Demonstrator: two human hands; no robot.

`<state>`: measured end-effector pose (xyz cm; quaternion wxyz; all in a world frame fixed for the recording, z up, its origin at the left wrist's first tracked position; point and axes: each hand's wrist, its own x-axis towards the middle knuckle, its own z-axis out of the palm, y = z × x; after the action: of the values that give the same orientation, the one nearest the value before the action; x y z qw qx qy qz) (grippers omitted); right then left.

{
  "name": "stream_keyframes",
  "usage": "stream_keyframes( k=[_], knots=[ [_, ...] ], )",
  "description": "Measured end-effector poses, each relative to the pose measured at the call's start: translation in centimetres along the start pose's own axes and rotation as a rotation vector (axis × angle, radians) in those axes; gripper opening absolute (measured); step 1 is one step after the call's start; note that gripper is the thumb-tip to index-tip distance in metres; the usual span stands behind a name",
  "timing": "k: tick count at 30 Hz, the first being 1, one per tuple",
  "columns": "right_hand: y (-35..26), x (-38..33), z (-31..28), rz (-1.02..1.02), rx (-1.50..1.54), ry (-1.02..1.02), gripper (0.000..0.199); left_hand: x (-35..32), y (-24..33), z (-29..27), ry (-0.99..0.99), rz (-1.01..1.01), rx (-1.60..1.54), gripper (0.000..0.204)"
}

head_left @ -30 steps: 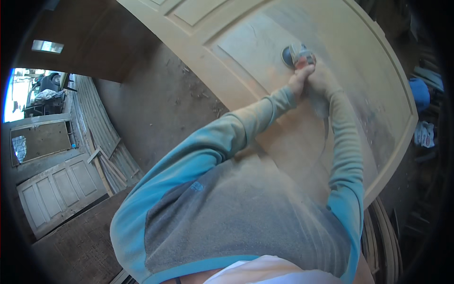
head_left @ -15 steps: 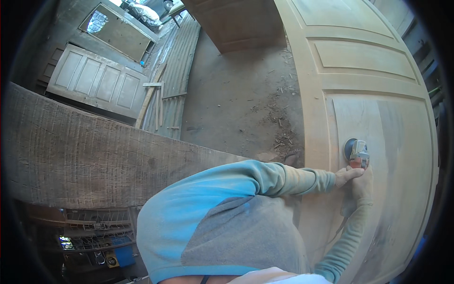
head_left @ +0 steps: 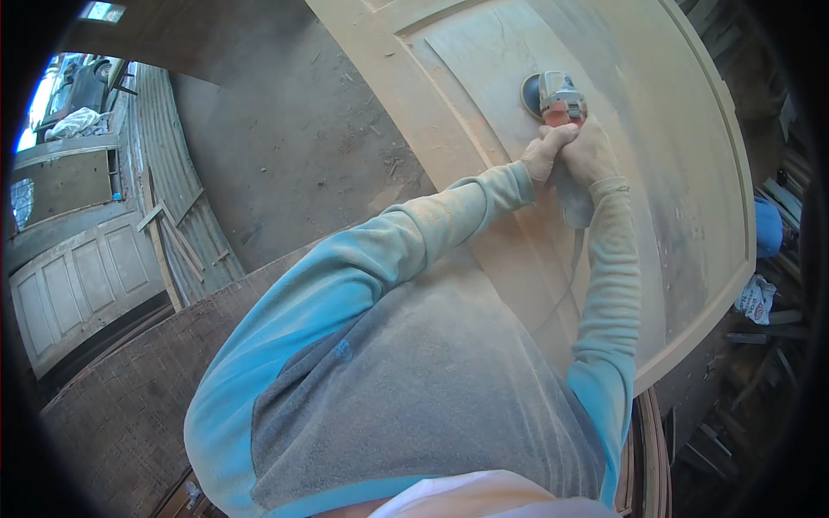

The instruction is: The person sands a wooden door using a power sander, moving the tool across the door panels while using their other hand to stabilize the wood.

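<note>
An angle grinder (head_left: 563, 98) with a round sanding disc (head_left: 531, 95) rests on the recessed panel of a large pale wooden door (head_left: 484, 154). My right hand (head_left: 593, 155) wraps round the grinder's body from the right. From the left my left hand (head_left: 544, 155) also grips it, thumb across the orange part near the head. Fingers on the far side are hidden. The grinder's grey rear end (head_left: 573, 204) sticks out below my hands, and a thin cord (head_left: 570, 274) trails from it. Around the disc the panel shows pale sanded wood beside darker grey streaks.
A broad rough wooden board (head_left: 138, 393) lies at my left. Beyond it are a panelled door (head_left: 91, 276), corrugated sheeting (head_left: 171, 129) and thin wood strips (head_left: 177, 246). Debris dots the dusty floor (head_left: 302, 129). At the right are a white bag (head_left: 756, 300) and scrap wood.
My view has turned, so the door, the grinder and both hands sit higher and further left in the picture. Both hands keep their hold on the grinder, and the disc stays on the panel.
</note>
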<state>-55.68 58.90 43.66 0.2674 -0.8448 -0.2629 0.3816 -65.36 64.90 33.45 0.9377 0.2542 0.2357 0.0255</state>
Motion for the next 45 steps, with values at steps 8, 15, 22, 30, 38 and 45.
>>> stream_keyframes(
  k=[8, 15, 22, 30, 38, 45],
  knots=[
    [-1.4, 0.5, 2.0, -0.170, -0.042, 0.075, 0.034, 0.4, -0.9, -3.1, -0.097, 0.063, -0.151, 0.068],
    [1.5, -0.6, 3.1, -0.304, 0.019, 0.010, 0.045, -4.1, -1.5, -1.7, -0.034, 0.259, 0.151, 0.067],
    [2.7, -1.4, 3.0, -0.356, 0.065, 0.042, 0.047, -4.7, -2.8, -1.5, -0.104, 0.259, 0.150, 0.076],
    [5.4, -4.5, 1.4, -0.150, -0.120, 0.045, 0.049, -3.8, -6.6, -0.9, -0.152, 0.061, -0.043, 0.053],
    [6.2, -7.0, 2.6, -0.153, -0.139, 0.052, 0.061, -7.3, -4.9, 1.2, -0.116, 0.076, 0.086, 0.053],
    [4.6, -5.6, 2.4, -0.175, -0.044, 0.140, 0.053, -6.2, -4.0, -0.3, -0.188, 0.078, 0.087, 0.057]
  ],
)
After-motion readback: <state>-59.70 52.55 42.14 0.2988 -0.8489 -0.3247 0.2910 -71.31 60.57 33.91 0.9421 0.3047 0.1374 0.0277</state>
